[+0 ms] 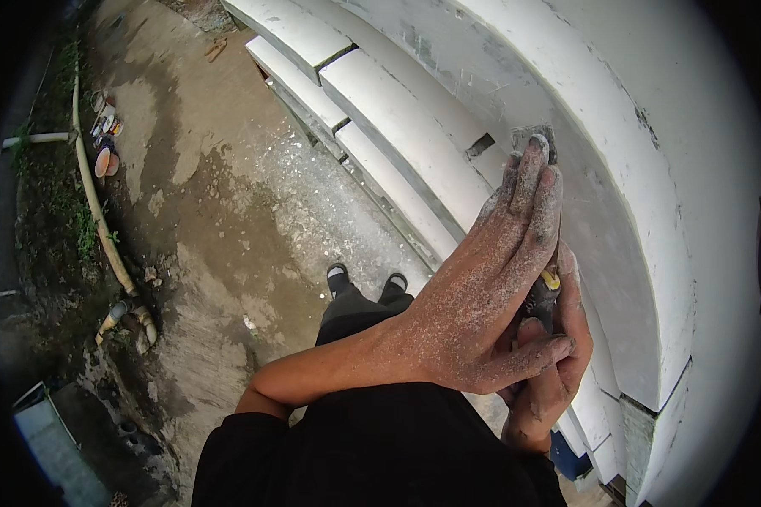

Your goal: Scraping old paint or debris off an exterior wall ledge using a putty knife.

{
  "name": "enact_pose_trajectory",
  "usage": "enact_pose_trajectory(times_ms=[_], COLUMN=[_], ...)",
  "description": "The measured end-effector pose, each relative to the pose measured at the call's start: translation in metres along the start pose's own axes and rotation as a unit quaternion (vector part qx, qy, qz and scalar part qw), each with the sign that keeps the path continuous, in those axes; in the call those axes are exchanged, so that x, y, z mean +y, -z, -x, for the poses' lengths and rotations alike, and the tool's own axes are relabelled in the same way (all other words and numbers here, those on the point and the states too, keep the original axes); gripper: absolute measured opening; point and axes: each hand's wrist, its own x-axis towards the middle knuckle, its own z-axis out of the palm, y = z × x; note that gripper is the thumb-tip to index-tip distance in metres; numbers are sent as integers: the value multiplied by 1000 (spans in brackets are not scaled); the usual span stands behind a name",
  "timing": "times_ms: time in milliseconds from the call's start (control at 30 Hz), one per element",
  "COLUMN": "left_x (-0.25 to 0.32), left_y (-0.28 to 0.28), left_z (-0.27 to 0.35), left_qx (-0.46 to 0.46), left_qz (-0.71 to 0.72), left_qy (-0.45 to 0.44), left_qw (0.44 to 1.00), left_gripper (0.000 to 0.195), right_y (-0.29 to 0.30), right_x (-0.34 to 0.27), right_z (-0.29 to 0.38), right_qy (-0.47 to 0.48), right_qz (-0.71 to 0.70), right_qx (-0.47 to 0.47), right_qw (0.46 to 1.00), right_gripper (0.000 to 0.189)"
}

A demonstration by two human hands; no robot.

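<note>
My right hand [555,355] is closed around the dark handle [540,304] of a scraper or putty knife, which has a yellow band near its blade. Dusty and nearly flat, my left hand [482,291] lies over the tool, its fingers stretched along the blade and covering most of it. Beyond the fingertips, a grey patch [534,136], perhaps the blade's end, lies against the grey underside [583,190] of a curved white ledge. Whether my left fingers grip the blade or only press on it cannot be told.
White stepped mouldings [393,108] with open joints run beside me, next to a smooth white wall [723,158]. My feet stand on stained concrete [209,222] scattered with white flakes. At the left are a long pipe [87,171], small containers [106,161] and a bluish bin [57,443].
</note>
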Motion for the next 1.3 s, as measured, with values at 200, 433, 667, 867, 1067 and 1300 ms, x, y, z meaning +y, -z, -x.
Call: enact_pose_trajectory(times_ms=[200,433,667,867,1067,1300], left_x=[5,2,2,-2,-11,-1], left_y=[15,13,3,17,15,14], left_z=[5,1,-2,2,-8,2], left_qx=[-18,-30,-18,-15,-18,-6], left_qz=[6,-15,21,-5,-6,24], left_qy=[24,6,-6,6,-9,7], left_qw=[1000,999,1000,1000,1000,1000], left_gripper=[108,108,110,108,106,106], right_y=[-15,-7,-7,-23,-21,-21], right_x=[15,27,7,10,7,1], right_z=[5,9,6,2,-8,5], right_qy=[23,70,14,4,-1,-11], right_qz=[56,49,16,32,11,39], right_qx=[14,22,26,68,78,55], right_qw=[998,996,999,997,997,998], right_gripper=[68,54,57,69,66,74])
